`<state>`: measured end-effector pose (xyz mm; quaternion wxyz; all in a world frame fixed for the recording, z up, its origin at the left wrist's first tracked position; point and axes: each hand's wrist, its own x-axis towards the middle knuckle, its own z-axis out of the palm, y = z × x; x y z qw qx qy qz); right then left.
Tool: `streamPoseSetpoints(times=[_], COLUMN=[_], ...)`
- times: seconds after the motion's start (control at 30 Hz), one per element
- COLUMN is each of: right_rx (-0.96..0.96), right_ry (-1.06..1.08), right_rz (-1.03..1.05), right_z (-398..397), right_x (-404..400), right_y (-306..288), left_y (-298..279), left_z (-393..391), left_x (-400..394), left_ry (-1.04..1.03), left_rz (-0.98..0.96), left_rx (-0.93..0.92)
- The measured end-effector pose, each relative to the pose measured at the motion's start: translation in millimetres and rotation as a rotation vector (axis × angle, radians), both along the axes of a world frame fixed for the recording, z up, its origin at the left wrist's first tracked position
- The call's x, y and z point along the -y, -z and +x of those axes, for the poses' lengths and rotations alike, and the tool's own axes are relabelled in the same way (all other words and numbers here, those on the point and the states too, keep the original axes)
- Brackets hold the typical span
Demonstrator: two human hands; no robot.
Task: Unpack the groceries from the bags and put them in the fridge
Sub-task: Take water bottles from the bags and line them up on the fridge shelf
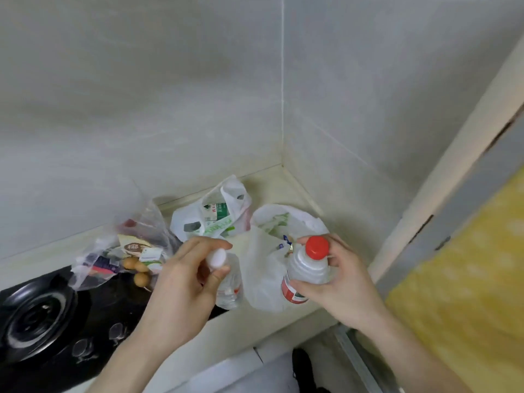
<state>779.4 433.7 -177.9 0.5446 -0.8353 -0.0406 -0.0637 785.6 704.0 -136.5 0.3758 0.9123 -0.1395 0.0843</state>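
We look down at a pale table (286, 191) in a tiled corner, a black stove (39, 310) at its left end and three plastic bags along the wall (clear (113, 251), white (215, 214), white (272, 251)). Our left hand (187, 276) curls round the neck of a white-capped bottle (228, 282), and our right hand (337, 279) grips a red-capped bottle (309, 268), both just above the table. The bags' contents are mostly hidden, save a green carton (217, 212) and some brown eggs (137, 269).
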Motion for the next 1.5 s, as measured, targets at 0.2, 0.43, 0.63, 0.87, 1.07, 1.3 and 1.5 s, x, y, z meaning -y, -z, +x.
streamPoseSetpoints(times=[0.2, 0.43, 0.63, 0.87, 1.07, 1.3, 1.5], right_rx=[-0.073, -0.022, -0.022, 0.03, 0.046, 0.04, 0.06], right_ry=[0.29, 0.586, 0.795, 1.041, 1.336, 1.829, 2.159], right_rz=[0.054, -0.052, -0.126, -0.109, -0.086, -0.118, -0.193], right_z=[-98.7, -194.1, -273.6, -348.7, -412.5, -466.9, -493.3], right_x=[33.8, 83.6, 136.2, 179.3, 176.8, 126.6, 70.0], right_y=[-11.4, -23.4, -33.2, -38.3, -50.4, -60.6, -69.6], left_y=[2.8, -4.8, -18.9, -27.9, -37.7, -45.6, -58.2], left_z=[-16.5, -48.8, -86.5, -135.0, -175.5, -224.4, -283.8], left_x=[48.6, 140.6, 229.3, 320.8, 395.3, 465.0, 490.2], left_ry=[0.259, 0.568, 0.798, 1.042, 1.404, 1.872, 2.147], left_rz=[-0.066, -0.117, -0.136, -0.156, -0.152, -0.1, -0.158], left_rx=[-0.029, -0.061, -0.054, -0.076, -0.191, -0.209, -0.308])
